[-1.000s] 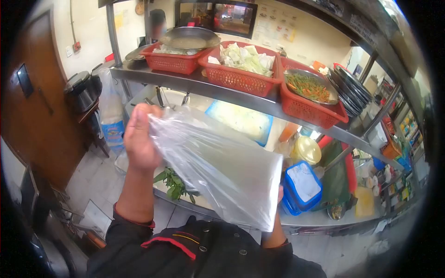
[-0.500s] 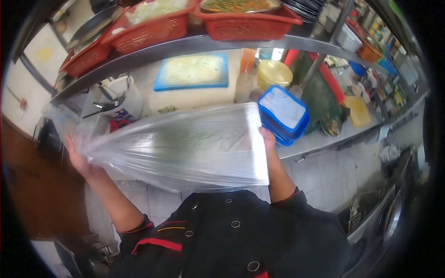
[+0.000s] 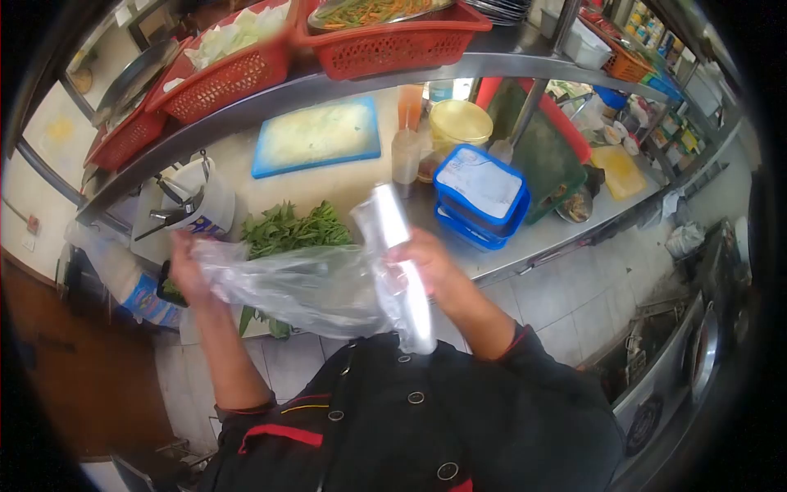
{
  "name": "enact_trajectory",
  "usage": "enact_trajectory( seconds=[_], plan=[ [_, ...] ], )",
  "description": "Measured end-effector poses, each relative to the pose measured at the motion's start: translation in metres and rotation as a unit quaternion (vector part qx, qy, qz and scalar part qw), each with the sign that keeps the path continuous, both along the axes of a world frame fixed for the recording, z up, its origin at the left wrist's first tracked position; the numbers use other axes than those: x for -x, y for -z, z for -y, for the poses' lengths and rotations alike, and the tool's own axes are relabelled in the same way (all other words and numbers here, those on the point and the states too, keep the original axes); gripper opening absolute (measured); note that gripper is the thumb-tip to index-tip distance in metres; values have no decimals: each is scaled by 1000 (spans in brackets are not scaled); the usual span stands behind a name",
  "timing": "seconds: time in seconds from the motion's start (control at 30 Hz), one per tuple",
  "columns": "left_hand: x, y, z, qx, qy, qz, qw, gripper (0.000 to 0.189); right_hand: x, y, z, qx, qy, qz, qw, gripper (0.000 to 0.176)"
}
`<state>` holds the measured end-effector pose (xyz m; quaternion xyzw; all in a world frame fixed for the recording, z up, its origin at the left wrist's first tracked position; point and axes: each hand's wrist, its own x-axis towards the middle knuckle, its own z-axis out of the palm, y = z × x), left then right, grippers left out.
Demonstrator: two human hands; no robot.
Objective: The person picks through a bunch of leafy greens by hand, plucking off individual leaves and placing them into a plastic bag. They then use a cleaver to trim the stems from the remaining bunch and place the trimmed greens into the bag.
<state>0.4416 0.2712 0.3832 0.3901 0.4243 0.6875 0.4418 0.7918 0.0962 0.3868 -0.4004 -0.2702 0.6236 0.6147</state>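
My right hand (image 3: 430, 261) grips a roll of clear plastic film (image 3: 420, 312) near its middle, the roll tilted in front of my chest. From it a loose, crumpled sheet of the film (image 3: 307, 279) runs across to my left hand (image 3: 190, 266), which is closed on the bunched end. Behind and below the film a pile of leafy greens (image 3: 295, 230) lies on the counter, partly covered from view. At the left, beside my left wrist, part of a dark container (image 3: 170, 287) shows.
A blue-edged cutting board (image 3: 318, 135) lies behind the greens. To its left stands a white bucket with utensils (image 3: 197, 197); to its right are blue lidded boxes (image 3: 482, 193) and a yellow tub (image 3: 461, 123). Red baskets (image 3: 393, 53) sit on the steel shelf above.
My hands have come closer together, and the stretched film has slackened and crumpled. The roll has moved left with my right hand. The greens are now uncovered.
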Motion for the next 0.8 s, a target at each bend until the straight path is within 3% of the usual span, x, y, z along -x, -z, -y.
enact_trajectory(
  seconds=[0.07,0.1,0.17,0.2,0.3,0.37,0.4,0.43,0.5,0.53,0.57,0.6,0.63,0.7,0.73,0.8],
  plan=[
    [52,-54,34,-40,217,-13,975,35,-53,26,20,38,49,49,997,43],
    [-18,-123,76,42,70,66,994,37,-83,27,23,71,90,110,987,46],
    [93,-9,5,-38,-50,-187,980,38,-88,19,33,46,85,87,991,46],
    [88,-9,15,-23,-46,-204,978,38,-72,21,51,44,80,39,995,47],
    [21,0,21,-23,6,-117,993,22,-56,7,39,25,136,-67,988,40],
    [-5,18,18,49,146,16,988,20,-64,31,30,-6,32,-119,992,39],
    [-27,15,25,46,148,19,988,20,-52,35,21,-53,-79,-270,958,37],
    [-55,10,36,42,154,-3,987,19,-37,26,21,-16,-37,48,998,36],
    [-52,28,24,42,163,-27,985,19,-20,75,9,-45,64,141,987,34],
    [-14,66,-9,-9,107,-65,992,22,-28,4,37,31,35,311,949,30],
    [20,84,-31,-65,51,-104,991,27,-56,17,62,-179,144,222,947,27],
    [48,49,-16,22,121,0,992,36,-88,-11,67,34,190,78,978,31],
    [74,17,1,104,191,109,970,47,-164,58,88,44,205,-7,978,34],
    [145,44,-7,137,-3,-21,990,48,-162,26,109,10,368,98,925,32],
    [144,40,2,153,4,-38,988,48,-146,10,114,54,377,153,912,33],
    [105,28,14,69,-106,-231,965,44,-139,-9,105,147,353,289,878,36]
  ],
)
